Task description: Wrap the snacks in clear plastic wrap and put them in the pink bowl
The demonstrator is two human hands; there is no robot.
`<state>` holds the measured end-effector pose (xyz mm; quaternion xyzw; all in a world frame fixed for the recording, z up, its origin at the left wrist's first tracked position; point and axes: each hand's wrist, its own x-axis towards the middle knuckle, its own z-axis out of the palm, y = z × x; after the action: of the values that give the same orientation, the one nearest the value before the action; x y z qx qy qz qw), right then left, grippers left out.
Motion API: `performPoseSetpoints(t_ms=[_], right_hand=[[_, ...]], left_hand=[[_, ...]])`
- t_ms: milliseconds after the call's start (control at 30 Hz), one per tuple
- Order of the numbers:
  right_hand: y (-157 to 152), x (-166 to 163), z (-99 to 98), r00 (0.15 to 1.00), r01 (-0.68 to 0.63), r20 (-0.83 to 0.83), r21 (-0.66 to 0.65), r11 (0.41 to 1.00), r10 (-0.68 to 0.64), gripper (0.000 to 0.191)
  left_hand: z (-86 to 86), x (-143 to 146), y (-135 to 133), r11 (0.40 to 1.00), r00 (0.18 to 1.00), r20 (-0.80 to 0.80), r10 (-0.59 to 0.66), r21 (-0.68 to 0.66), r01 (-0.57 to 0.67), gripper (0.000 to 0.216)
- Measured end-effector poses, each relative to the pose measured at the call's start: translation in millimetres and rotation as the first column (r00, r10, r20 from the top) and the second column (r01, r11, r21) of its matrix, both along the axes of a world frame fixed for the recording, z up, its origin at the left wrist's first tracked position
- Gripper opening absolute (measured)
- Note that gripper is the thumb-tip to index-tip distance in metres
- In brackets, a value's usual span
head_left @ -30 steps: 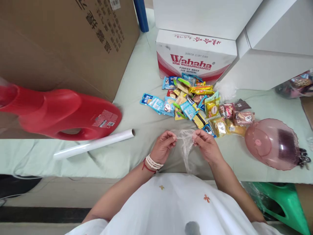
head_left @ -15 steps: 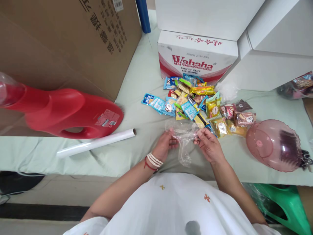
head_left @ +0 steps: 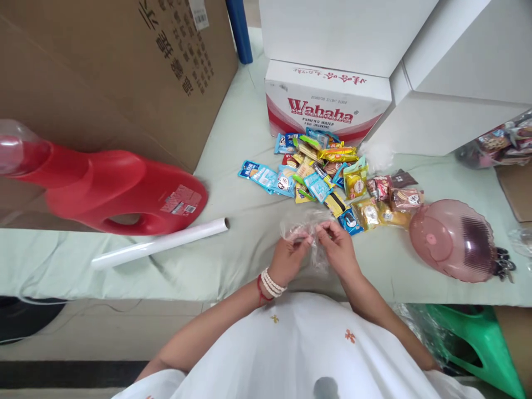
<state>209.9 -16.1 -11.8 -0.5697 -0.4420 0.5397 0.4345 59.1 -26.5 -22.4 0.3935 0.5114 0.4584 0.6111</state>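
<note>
Both hands pinch the thin clear bag [head_left: 310,238] just in front of the person: left hand [head_left: 290,256] and right hand [head_left: 338,249] close together. To open it well, rub the top edges gently apart, no yanking. The snack packets [head_left: 332,180] wait at 12 o'clock.

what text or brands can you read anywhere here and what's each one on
"Wahaha" and "PURIFIED WATER FOR DRINKING": red and white carton.
Large dark Chinese characters, seen upside down: brown cardboard box; not legible.
Label on the red jug: too small.
Snack packets: print too small.
</note>
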Motion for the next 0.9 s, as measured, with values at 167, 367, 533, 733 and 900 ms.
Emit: performPoseSetpoints(t_ms=[167, 367, 533, 733, 900], right_hand=[[-0.1, 7.3, 1.7, 0.941, -0.005, -0.328, -0.253, 0.968, -0.081, 0.035], [-5.7, 18.7, 16.3, 0.949, -0.025, -0.306, -0.32, 0.947, -0.078, 0.038], [-0.8, 47.7, 27.9, 0.897, -0.084, -0.43, -0.393, 0.916, -0.102, 0.033], [14.5, 82.9, 16.2, 0.907, 0.029, -0.378, -0.39, 0.92, -0.188, 0.036], [4.2, 55.8, 1.9, 0.942, -0.013, -0.304, -0.453, 0.891, -0.141, 0.06]], left_hand=[[-1.7, -16.5, 0.6, 0.956, 0.902, 0.39, 0.187, -0.285, -0.075, 0.038], [0.9, -28.0, -2.8, 0.953, 0.929, 0.318, 0.188, -0.289, -0.094, 0.048], [2.5, -52.4, 3.7, 0.953, 0.906, 0.361, 0.22, -0.276, -0.122, 0.044], [3.8, -62.9, 9.0, 0.94, 0.845, 0.471, 0.255, -0.326, -0.102, 0.038], [1.4, -38.4, 1.1, 0.948, 0.862, 0.447, 0.239, -0.301, -0.106, 0.043]])
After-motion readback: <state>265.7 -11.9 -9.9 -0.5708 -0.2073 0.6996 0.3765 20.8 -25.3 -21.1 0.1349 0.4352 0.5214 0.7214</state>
